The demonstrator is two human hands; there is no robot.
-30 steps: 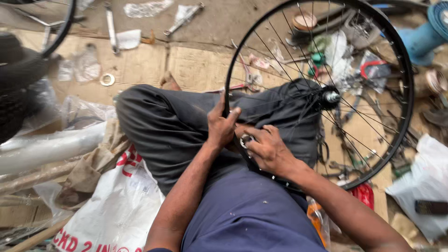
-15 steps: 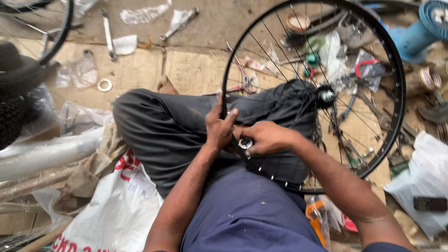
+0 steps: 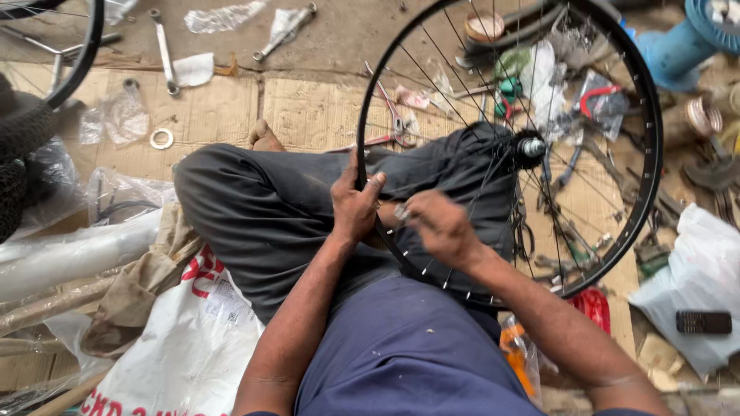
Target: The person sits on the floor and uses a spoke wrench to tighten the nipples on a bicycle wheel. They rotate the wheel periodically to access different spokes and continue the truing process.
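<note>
A black spoked bicycle wheel rim (image 3: 651, 146) stands upright across my lap, its hub (image 3: 530, 146) at the centre right. My left hand (image 3: 353, 204) grips the rim's near left edge, thumb over the top. Just to its right, my right hand (image 3: 439, 227) pinches a small metal spoke tool (image 3: 401, 211) against the rim. I sit cross-legged in dark trousers, one bare foot (image 3: 264, 137) showing past my knee.
Spanners (image 3: 163, 50) and plastic wrappers lie on cardboard ahead. Pliers, tools and scraps are scattered behind the wheel. A blue pipe fitting (image 3: 678, 46) sits top right, a dark phone (image 3: 703, 322) on a white bag at right. Another wheel and a tyre (image 3: 23, 131) are left.
The wheel has shifted slightly in my lap and my right hand has moved a little along the rim with the small tool. My left hand keeps its grip.
</note>
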